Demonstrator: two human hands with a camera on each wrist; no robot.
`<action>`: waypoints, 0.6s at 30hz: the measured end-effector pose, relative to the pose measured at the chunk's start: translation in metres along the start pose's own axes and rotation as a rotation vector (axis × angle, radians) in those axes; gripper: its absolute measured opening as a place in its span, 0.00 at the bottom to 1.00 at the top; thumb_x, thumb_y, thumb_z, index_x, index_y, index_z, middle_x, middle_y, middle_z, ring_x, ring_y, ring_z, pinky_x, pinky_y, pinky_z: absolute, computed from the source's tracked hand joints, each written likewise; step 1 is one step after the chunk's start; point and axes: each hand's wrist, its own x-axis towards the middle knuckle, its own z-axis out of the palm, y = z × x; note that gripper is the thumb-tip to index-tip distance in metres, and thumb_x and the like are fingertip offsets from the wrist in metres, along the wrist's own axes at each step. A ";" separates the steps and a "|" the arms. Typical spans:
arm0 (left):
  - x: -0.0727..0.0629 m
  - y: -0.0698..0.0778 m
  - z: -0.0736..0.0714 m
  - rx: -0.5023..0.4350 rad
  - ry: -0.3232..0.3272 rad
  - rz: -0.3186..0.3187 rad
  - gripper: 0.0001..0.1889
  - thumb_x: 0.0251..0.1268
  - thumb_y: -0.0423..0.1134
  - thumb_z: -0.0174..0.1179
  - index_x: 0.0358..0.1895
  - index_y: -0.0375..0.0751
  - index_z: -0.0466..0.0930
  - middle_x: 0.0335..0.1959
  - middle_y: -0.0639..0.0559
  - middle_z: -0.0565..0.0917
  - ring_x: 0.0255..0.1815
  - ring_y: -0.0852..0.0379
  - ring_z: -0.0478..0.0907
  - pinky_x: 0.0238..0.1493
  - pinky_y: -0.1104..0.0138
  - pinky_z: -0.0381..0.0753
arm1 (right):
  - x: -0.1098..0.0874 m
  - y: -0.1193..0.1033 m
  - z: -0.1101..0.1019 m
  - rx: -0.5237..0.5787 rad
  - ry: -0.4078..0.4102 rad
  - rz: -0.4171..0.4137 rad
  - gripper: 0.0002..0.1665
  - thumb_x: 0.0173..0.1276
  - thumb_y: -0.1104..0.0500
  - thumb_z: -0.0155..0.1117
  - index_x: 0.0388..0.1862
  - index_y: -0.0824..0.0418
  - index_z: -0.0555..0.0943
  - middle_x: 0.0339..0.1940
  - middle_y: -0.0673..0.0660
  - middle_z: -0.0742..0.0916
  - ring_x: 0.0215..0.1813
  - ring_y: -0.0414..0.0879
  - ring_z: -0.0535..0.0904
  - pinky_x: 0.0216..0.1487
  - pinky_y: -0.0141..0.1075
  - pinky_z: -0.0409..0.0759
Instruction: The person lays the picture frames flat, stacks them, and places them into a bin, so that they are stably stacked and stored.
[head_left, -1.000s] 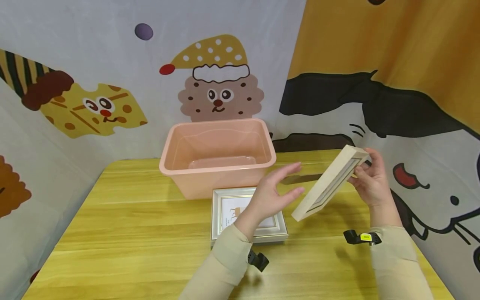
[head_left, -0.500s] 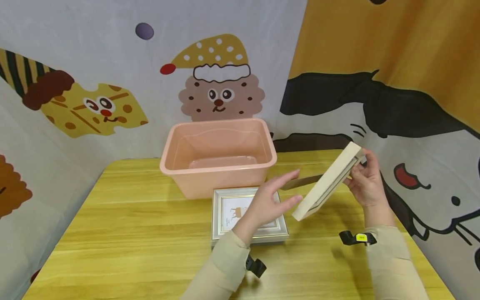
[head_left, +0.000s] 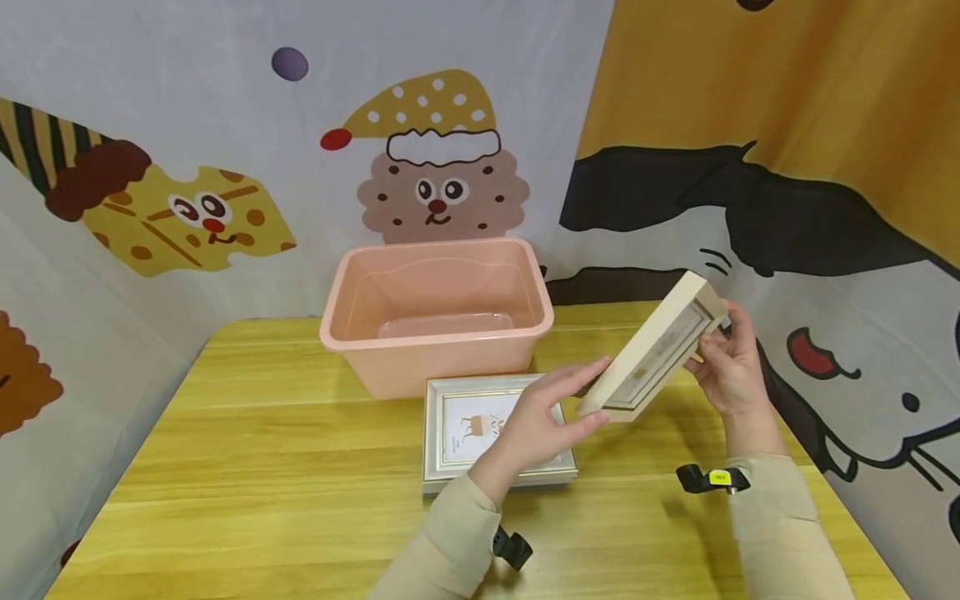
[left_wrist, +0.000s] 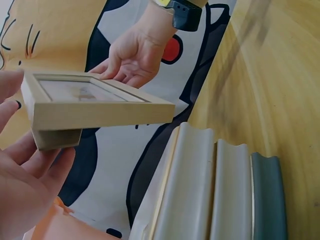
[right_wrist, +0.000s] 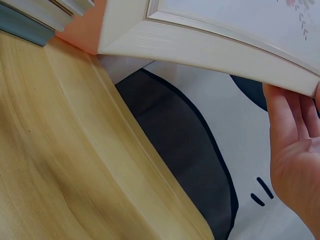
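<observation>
My right hand (head_left: pixel 731 367) grips the upper right side of a cream picture frame (head_left: pixel 656 354), thumb on the front and fingers behind. The frame is tilted above the table, its glazed picture side facing me. At its lower left corner my left hand (head_left: pixel 532 421) pinches it between thumb and fingers. Under the frame in the left wrist view a short prop leg (left_wrist: pixel 57 139) sticks out by the left fingers (left_wrist: pixel 60 170). A silver-white picture frame (head_left: pixel 437 433) with an animal drawing lies below the left hand, on top of a small stack.
Behind the stack a pink plastic bin (head_left: pixel 435 354) stands on the yellow wood table (head_left: pixel 262 467). A cartoon-printed curtain (head_left: pixel 247 108) hangs behind and beside the table. In the left wrist view the stack's lowest piece (left_wrist: pixel 268 195) is grey-green.
The left fingers have met the cream frame's lower corner. That frame has turned so its picture shows more toward me, and the prop leg behind it has gone from the head view.
</observation>
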 end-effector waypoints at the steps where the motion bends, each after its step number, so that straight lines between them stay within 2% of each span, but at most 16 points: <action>1: 0.000 -0.001 0.001 -0.007 0.002 0.009 0.32 0.64 0.40 0.68 0.72 0.50 0.70 0.67 0.53 0.75 0.66 0.59 0.71 0.65 0.62 0.72 | 0.000 0.000 0.000 -0.006 0.008 0.001 0.31 0.74 0.81 0.34 0.70 0.61 0.63 0.50 0.64 0.84 0.47 0.52 0.83 0.47 0.45 0.86; 9: -0.003 -0.004 0.004 -0.003 0.002 0.008 0.30 0.64 0.37 0.67 0.70 0.47 0.72 0.66 0.50 0.76 0.66 0.58 0.71 0.66 0.62 0.71 | 0.000 0.003 0.002 -0.041 0.059 0.004 0.31 0.74 0.81 0.33 0.71 0.62 0.63 0.51 0.63 0.84 0.46 0.51 0.83 0.44 0.43 0.87; 18: -0.004 -0.008 0.006 -0.011 0.024 0.028 0.29 0.64 0.30 0.66 0.69 0.43 0.74 0.63 0.47 0.78 0.61 0.58 0.75 0.59 0.69 0.76 | -0.001 0.004 0.003 -0.061 0.061 0.000 0.29 0.74 0.79 0.36 0.70 0.62 0.63 0.49 0.63 0.84 0.45 0.51 0.83 0.44 0.43 0.87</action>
